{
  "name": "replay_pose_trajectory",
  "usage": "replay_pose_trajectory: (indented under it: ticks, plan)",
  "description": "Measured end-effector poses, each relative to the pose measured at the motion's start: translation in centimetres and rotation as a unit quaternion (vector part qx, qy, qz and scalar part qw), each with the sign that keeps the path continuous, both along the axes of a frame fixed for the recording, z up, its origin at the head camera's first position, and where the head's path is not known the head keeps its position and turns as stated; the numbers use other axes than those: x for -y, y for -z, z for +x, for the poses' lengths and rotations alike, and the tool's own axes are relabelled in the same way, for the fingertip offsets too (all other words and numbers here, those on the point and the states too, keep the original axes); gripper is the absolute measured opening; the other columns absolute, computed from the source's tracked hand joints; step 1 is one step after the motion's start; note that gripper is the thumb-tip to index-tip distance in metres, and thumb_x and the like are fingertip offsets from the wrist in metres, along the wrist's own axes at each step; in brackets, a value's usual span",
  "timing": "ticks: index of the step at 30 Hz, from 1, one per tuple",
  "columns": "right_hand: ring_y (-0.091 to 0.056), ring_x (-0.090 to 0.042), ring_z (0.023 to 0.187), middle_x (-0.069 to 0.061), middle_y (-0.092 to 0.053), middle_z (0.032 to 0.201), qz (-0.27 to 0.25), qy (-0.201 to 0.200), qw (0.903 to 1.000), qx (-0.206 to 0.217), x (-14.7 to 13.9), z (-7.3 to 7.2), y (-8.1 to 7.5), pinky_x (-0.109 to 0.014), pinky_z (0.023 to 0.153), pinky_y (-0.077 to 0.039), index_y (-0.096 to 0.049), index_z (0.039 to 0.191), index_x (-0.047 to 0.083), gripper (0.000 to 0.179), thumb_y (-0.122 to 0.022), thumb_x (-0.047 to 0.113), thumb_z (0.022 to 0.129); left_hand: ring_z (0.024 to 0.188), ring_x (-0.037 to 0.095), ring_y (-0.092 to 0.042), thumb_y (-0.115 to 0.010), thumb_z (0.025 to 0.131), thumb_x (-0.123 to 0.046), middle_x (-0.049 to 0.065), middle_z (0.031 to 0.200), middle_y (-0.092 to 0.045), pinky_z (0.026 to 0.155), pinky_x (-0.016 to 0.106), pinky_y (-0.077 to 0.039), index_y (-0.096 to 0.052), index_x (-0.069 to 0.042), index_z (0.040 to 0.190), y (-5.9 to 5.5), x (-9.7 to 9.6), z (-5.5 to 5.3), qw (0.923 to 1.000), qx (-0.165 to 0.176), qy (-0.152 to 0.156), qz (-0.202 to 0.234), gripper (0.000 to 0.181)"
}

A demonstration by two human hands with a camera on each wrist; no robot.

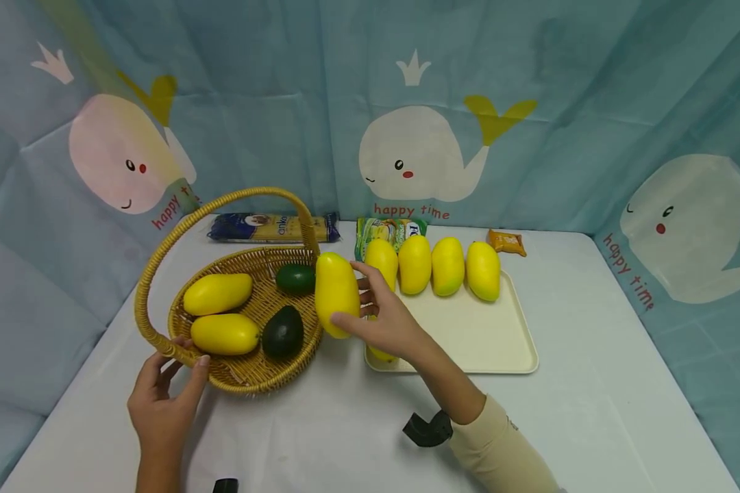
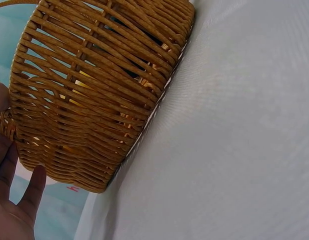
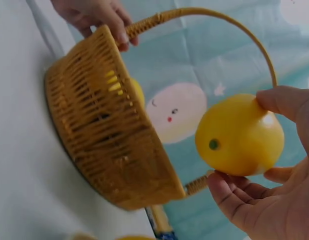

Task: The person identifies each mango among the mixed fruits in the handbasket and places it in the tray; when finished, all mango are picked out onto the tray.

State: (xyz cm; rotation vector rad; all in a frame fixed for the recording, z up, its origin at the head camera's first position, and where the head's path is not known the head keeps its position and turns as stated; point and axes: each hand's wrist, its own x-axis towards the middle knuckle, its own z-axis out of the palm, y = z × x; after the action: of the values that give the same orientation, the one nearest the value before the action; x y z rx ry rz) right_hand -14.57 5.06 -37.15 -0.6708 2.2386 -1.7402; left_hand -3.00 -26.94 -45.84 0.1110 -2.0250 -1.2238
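Note:
My right hand (image 1: 390, 320) holds a yellow mango (image 1: 336, 294) between thumb and fingers, above the right rim of a wicker basket (image 1: 240, 385). In the right wrist view the mango (image 3: 239, 135) shows a small green stem spot. At the basket's left side, my left hand (image 1: 165, 404) grips the rim by the foot of the arched handle (image 1: 160, 246). Inside the basket lie two mangoes (image 1: 218, 294) on the left and two dark green avocados (image 1: 284, 333) on the right. The left wrist view shows the woven side (image 2: 94, 95) and the left hand's fingers at the rim.
Right of the basket is a cream tray (image 1: 469, 342) with a row of several mangoes (image 1: 447, 267); another mango (image 1: 382, 354) is partly hidden behind my right hand. Along the back lie a pasta packet (image 1: 271, 228), a green packet (image 1: 370, 229) and a small orange packet (image 1: 507, 242).

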Motion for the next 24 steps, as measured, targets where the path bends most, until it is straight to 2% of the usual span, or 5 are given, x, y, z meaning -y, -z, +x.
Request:
replay_pose_trajectory:
  ticks: [5,14,20,24]
  plan:
    - [-0.055,-0.028,0.109,-0.010,-0.053,0.129,0.013,0.022,0.9996,0.009,-1.9,0.0,0.2,-0.050,0.098,-0.051,-0.031,0.154,0.023,0.081,-0.077,0.033,0.088,0.116,0.017,-0.059,-0.073,0.079,0.014,0.027,0.121,-0.062,0.098,0.021,-0.049,-0.060,0.014,0.126,0.2,0.1,-0.1,0.9999,-0.011,0.003,0.002,0.048]
    - [-0.056,-0.029,0.112,-0.013,-0.049,0.136,0.061,0.048,0.9965,0.030,-5.4,-1.2,-0.4,-0.044,0.098,-0.052,-0.025,0.157,0.022,0.087,-0.077,0.033,0.088,0.115,0.020,-0.060,-0.074,0.078,0.015,0.025,0.120,-0.063,0.097,0.020,-0.050,-0.060,0.013,0.125,0.0,0.0,-0.1,0.9999,-0.002,-0.006,0.011,0.049]
    - [-0.055,-0.032,0.117,-0.015,-0.047,0.140,0.103,0.065,0.9913,0.050,-7.5,-2.0,-1.0,-0.046,0.101,-0.050,-0.020,0.158,0.021,0.092,-0.078,0.033,0.087,0.115,0.019,-0.060,-0.074,0.078,0.016,0.022,0.120,-0.064,0.096,0.020,-0.050,-0.061,0.011,0.126,0.0,-0.1,-0.1,0.9997,0.006,-0.012,0.019,0.050]
    - [-0.055,-0.034,0.116,-0.018,-0.046,0.138,0.145,0.074,0.9849,0.060,-9.0,-2.5,-1.2,-0.047,0.097,-0.053,-0.021,0.158,0.019,0.092,-0.077,0.038,0.087,0.115,0.018,-0.060,-0.074,0.078,0.016,0.022,0.120,-0.064,0.096,0.020,-0.050,-0.061,0.012,0.125,0.0,-0.1,-0.1,0.9997,0.007,-0.013,0.020,0.050]
